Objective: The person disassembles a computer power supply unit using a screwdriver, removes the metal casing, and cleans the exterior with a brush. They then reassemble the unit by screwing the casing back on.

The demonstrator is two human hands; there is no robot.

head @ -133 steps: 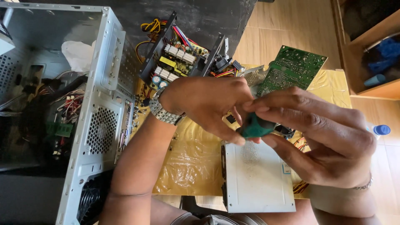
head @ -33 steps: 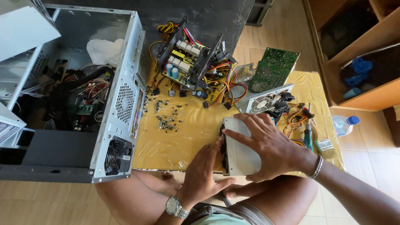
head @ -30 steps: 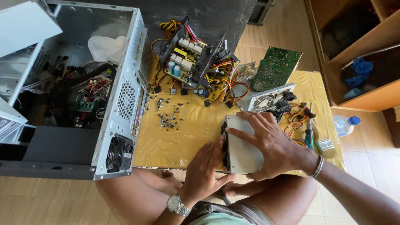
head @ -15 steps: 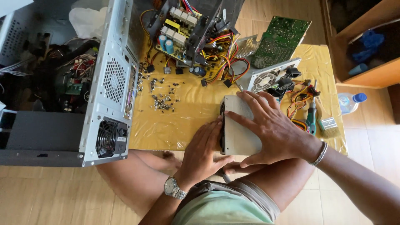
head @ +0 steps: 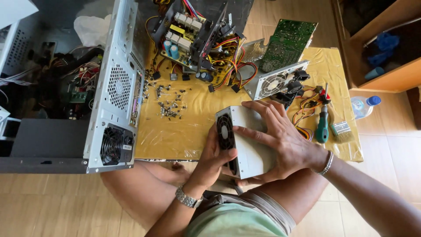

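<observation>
Both my hands hold a grey metal power supply box (head: 247,149) over my lap at the near edge of the yellow mat (head: 193,127). My left hand (head: 215,160) grips its fan-grille end, thumb across the grille. My right hand (head: 280,140) lies spread over the box's top and far side. A green-handled screwdriver (head: 322,125) and a small brush (head: 340,128) lie on the mat just right of my right hand.
An open computer case (head: 109,87) lies at the left. Several loose screws (head: 169,103) are scattered on the mat. At the back are an opened power supply with coloured wires (head: 197,39), a green circuit board (head: 285,44) and another fan unit (head: 274,81). A water bottle (head: 364,106) lies on the floor by a wooden shelf (head: 386,74).
The screwdriver I held earlier now lies on the mat. Both hands took hold of the grey box and turned it so its fan end faces left, lifted nearer to my lap.
</observation>
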